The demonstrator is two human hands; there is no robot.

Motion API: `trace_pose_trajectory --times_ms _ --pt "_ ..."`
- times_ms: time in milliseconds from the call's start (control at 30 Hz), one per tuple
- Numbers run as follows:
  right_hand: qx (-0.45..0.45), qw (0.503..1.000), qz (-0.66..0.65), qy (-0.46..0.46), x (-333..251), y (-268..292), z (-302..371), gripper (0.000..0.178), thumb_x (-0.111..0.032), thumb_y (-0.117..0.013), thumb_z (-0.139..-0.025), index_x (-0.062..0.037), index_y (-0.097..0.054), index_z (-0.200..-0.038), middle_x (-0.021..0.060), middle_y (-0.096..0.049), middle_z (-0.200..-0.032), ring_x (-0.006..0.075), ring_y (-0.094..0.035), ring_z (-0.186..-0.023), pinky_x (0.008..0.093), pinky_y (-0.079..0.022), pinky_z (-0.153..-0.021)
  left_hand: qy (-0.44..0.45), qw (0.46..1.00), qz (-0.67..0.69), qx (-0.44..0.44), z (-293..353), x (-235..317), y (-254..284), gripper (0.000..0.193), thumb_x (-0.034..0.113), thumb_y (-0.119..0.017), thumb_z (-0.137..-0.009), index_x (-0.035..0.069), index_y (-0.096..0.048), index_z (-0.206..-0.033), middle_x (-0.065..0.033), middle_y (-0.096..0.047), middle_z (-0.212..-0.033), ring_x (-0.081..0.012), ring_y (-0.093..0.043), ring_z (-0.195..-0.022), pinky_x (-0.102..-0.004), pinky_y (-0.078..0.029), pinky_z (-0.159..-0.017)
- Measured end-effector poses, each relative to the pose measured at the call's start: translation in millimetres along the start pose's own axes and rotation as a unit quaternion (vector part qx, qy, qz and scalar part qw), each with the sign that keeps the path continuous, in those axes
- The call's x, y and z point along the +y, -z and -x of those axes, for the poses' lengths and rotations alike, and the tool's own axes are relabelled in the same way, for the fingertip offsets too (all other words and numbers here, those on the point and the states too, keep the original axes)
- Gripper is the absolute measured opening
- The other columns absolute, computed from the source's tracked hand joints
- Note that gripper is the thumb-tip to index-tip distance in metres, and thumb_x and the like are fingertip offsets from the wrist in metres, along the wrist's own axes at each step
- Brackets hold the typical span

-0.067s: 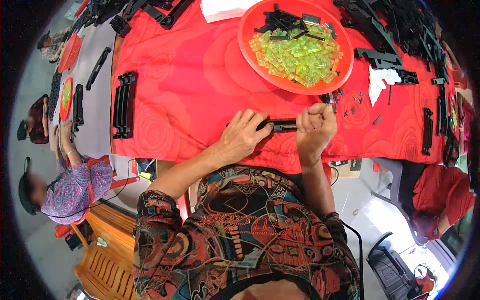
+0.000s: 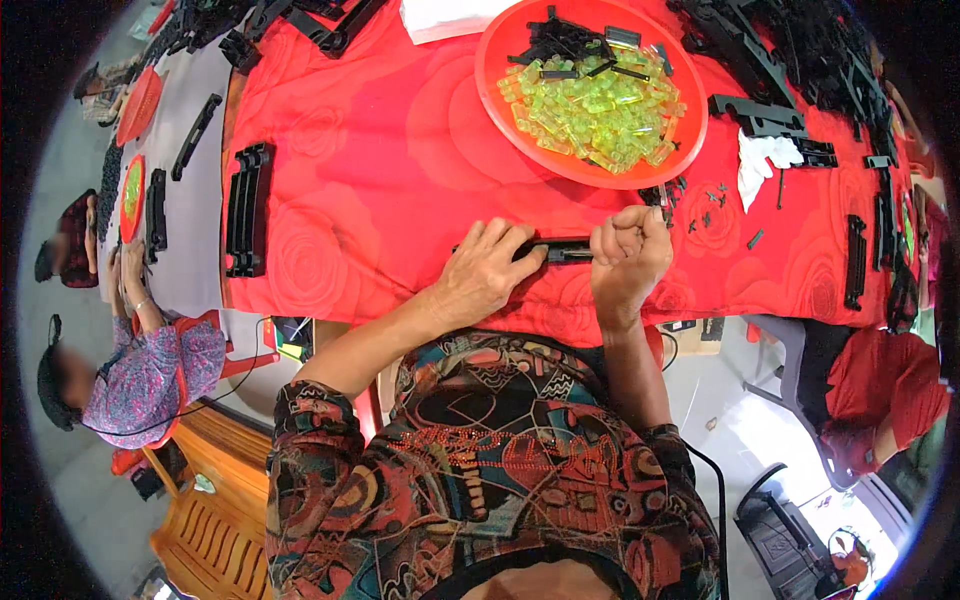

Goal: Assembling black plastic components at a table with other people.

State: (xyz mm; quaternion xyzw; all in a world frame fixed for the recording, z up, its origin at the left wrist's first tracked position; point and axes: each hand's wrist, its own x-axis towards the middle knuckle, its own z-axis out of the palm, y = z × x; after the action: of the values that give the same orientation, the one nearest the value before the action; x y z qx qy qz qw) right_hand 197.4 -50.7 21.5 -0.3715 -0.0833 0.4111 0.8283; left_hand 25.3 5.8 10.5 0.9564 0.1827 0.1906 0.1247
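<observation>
Between our left hand (image 2: 485, 266) and right hand (image 2: 630, 257), a black bar (image 2: 570, 251) lay crosswise

We judged this a steadying step; the left gripped it, the right curled, whether pinching anything we couldn't tell; the next move, we thought, called for a firm hold; the bar's long axis ran hand to hand, leading end unclear.

From above the left hand (image 2: 487, 264) and right hand (image 2: 632, 250), the head-worn fisheye camera looked steeply down, fairly near. Its wide field took in the patterned shirt (image 2: 470, 450) behind them and the round red basin (image 2: 545, 160) beyond.
</observation>
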Motion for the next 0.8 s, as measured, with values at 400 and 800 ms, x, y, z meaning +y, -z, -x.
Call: trace_pose_trajectory --times_ms 400,800 --pt "0.041 0.997 0.062 0.012 3.6 -2.8 3.5 0.042 -0.032 -0.04 -0.099 -0.0038 -0.044 -0.068 -0.0028 -0.028 -0.049 0.007 -0.021 -0.039 0.0246 -0.02 -0.04 0.017 0.999 0.005 -0.046 -3.4 1.5 1.1 0.031 0.011 -0.057 -0.076 0.009 -0.066 -0.105 -0.0097 -0.053 -0.105 -0.0257 -0.049 -0.09 -0.0367 -0.042 -0.075" --pt "0.031 0.997 0.072 0.026 12.9 -0.8 1.1 0.041 -0.025 -0.041 -0.1 -0.0049 -0.043 -0.063 -0.001 -0.035 -0.05 0.0062 -0.026 -0.038 0.0249 -0.023 -0.037 0.012 0.998 -0.001 -0.06 -7.9 1.1 1.3 0.031 0.01 -0.058 -0.075 0.008 -0.067 -0.105 -0.0111 -0.053 -0.104 -0.0263 -0.049 -0.09 -0.0368 -0.043 -0.074"
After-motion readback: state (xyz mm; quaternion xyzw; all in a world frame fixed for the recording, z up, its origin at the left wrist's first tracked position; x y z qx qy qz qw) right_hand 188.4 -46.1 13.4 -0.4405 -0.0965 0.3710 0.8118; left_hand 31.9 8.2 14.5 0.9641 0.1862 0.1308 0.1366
